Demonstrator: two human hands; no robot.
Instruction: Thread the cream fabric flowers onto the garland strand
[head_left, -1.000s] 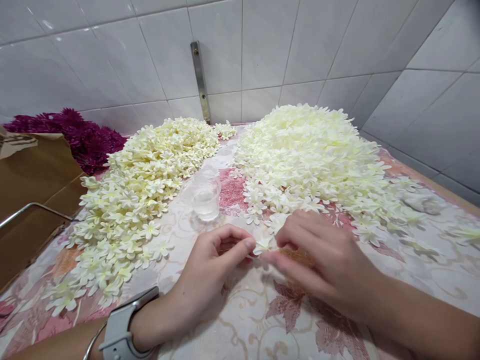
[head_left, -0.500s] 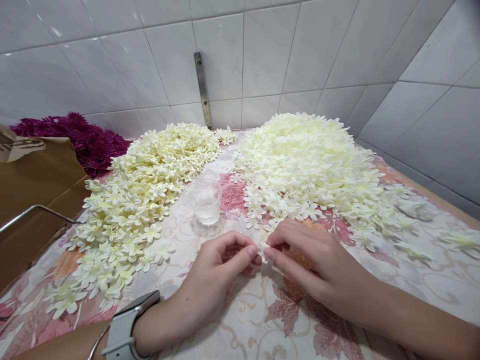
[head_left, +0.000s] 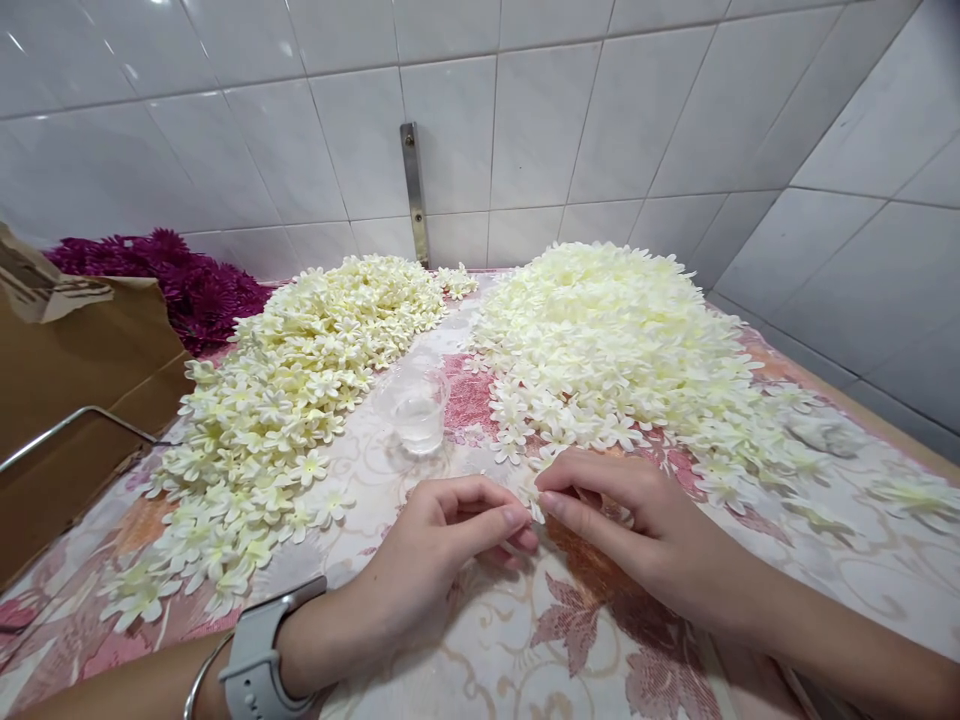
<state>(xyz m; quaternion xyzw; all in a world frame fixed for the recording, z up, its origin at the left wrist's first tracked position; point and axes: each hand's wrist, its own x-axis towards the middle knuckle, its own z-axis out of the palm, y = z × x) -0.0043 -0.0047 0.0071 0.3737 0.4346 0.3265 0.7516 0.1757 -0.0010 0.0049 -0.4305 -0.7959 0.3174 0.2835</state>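
Observation:
My right hand [head_left: 611,500] pinches a small white flower [head_left: 535,508] between thumb and forefinger, its petals just showing at the fingertips. My left hand [head_left: 469,525] is beside it with thumb and fingers pressed together; what they hold, if anything, is hidden. Both hands are over the patterned tablecloth [head_left: 487,650], their fingertips almost meeting. Beyond them, on the right, lies a heap of white artificial-looking flowers [head_left: 615,340]. A second heap of creamier flowers [head_left: 315,370] spreads along the left. Between the heaps stands a clear plastic cup [head_left: 418,415].
An open cardboard box [head_left: 90,370] stands at the left with a bent metal rod [head_left: 82,425] before it. Behind it are purple flowers [head_left: 180,285]. A metal bracket [head_left: 414,195] is fixed to the tiled wall [head_left: 540,125]. A few loose flowers [head_left: 915,495] lie at the right.
The view has shifted slightly, so the scene sits a little lower and further right. The left fingers have opened a little and the fingertips of both hands stay close together.

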